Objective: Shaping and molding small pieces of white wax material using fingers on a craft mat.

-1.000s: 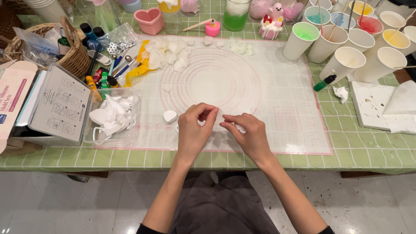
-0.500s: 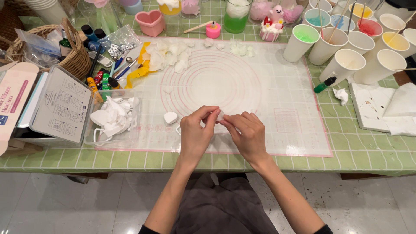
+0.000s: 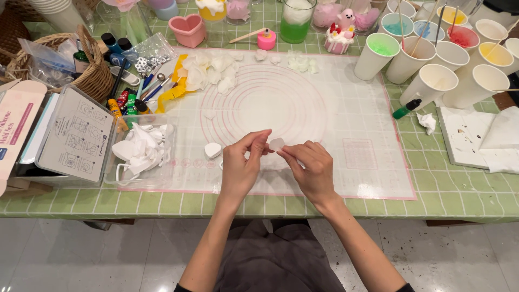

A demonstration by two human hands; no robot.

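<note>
Both my hands meet over the near part of a translucent silicone mat [image 3: 346, 124] printed with pink circles. My left hand [image 3: 241, 165] and my right hand [image 3: 309, 167] pinch a small white translucent piece [image 3: 277, 144] between their fingertips, just above the mat. A small white heart-shaped piece [image 3: 212, 150] lies on the mat to the left of my left hand. A heap of white petal-like pieces [image 3: 210, 69] lies at the mat's far left.
A clear tray [image 3: 141, 154] of white pieces sits left of the mat, beside a grey box [image 3: 75, 135] and a wicker basket [image 3: 86, 75]. Paper cups [image 3: 432, 81] of coloured fill stand at the far right. White paper towels [image 3: 486, 140] lie at the right edge.
My hands have drawn closer together and lifted slightly away from the mat's near edge, both now gripping the small white piece between them.
</note>
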